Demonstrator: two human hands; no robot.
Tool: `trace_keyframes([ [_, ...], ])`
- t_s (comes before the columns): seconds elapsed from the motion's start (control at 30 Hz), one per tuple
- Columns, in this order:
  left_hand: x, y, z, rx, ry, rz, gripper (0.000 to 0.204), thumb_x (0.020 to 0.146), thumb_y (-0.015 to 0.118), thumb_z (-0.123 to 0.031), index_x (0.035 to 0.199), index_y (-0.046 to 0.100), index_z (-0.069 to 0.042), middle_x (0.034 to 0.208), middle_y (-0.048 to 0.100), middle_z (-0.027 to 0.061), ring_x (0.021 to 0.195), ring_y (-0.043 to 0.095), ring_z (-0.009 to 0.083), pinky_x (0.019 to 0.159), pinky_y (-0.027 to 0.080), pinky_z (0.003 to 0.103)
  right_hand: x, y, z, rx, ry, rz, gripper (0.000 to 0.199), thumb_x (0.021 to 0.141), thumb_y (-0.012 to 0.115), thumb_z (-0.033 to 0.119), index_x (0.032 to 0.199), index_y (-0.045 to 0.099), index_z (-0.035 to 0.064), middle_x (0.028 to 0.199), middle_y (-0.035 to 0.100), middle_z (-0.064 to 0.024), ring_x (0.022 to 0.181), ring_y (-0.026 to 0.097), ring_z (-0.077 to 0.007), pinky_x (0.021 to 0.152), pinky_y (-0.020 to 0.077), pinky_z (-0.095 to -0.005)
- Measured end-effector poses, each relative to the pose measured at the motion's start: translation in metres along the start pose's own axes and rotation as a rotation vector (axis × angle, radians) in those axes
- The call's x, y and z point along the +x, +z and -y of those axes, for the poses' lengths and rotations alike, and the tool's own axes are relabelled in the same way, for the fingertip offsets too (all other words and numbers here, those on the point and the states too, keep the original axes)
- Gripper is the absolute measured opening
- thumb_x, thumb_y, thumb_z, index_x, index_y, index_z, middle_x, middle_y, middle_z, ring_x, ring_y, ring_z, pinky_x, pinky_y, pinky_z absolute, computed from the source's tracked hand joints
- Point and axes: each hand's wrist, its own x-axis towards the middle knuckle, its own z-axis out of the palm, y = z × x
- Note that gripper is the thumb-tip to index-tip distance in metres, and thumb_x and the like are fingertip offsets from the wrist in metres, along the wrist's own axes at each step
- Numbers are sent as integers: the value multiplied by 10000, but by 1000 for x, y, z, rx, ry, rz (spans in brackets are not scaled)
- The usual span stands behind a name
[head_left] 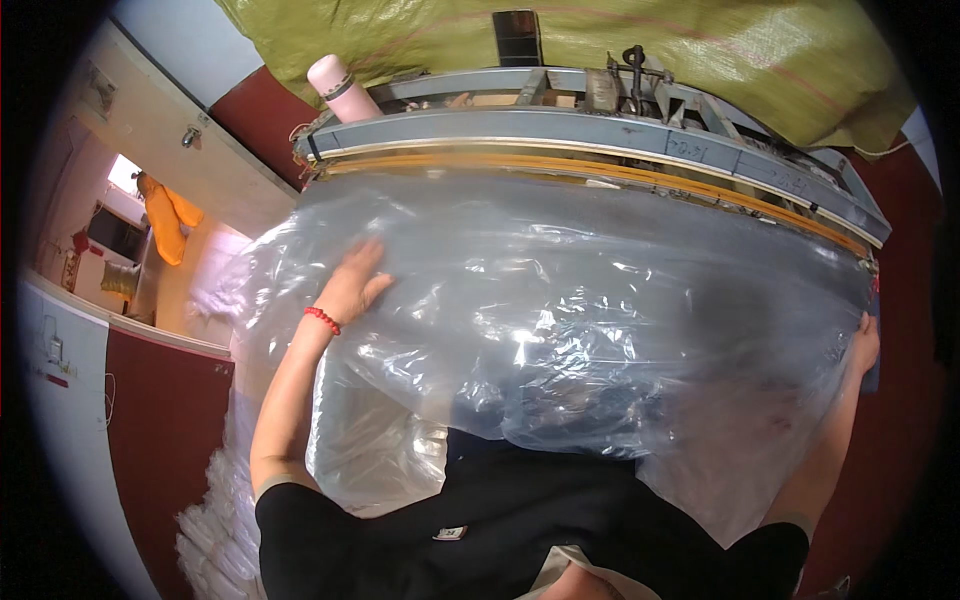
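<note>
A wide sheet of clear plastic film [600, 270] spreads before me, wrinkled and shiny, its near part sagging toward my body. My left hand [355, 283] lies on the film's left part, fingers stretched out and pressed flat; a red bead bracelet [323, 320] circles that wrist. At the far right edge of the film is my right hand [866, 343], its fingers closed on the border. The film's far side lies along a long grey metal machine frame [560, 125], beside an orange strip [600, 172].
A pink bottle [343, 90] stands at the machine's left end. Yellow-green woven sheeting [700, 50] hangs behind it. Bundled clear plastic [215, 520] is heaped at lower left. An open door [185, 120] and a doorway are on the left.
</note>
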Motion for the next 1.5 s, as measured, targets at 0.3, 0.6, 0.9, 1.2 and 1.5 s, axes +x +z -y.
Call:
trace_keyframes([
  [0.3,49,17,-29,-78,111,-115,437,801,543,-240,1175,446,-35,1264,385,163,1181,343,325,951,321,361,11,-3,-19,19,-15,-4,397,874,333,441,970,515,102,930,553,-190,862,490,-403,693,391,-415],
  [0.6,25,30,-61,-45,76,-96,490,797,531,-314,1154,452,12,1224,421,174,1145,376,329,926,326,369,31,24,-61,588,-10,-49,383,874,435,368,902,571,11,792,586,-62,767,529,-158,712,400,-281],
  [0.9,76,49,-40,-299,-150,-437,229,735,600,-125,934,584,-13,781,607,143,707,582,283,631,458,343,51,-42,-103,1319,89,177,238,852,519,249,982,559,53,899,560,-1,834,510,-105,759,405,-236],
  [1.2,107,45,-33,-103,-37,-524,67,716,577,-87,710,538,-32,768,541,133,804,507,317,705,414,357,69,-79,-112,1295,247,82,226,835,513,222,970,577,52,935,577,-25,846,528,-137,738,414,-262],
  [1.5,148,84,61,-798,-611,-824,119,803,461,-150,744,499,-53,604,436,-25,530,382,62,486,321,202,55,75,67,606,-144,-398,228,833,489,224,855,563,10,812,593,-139,754,563,-236,689,434,-335],
])
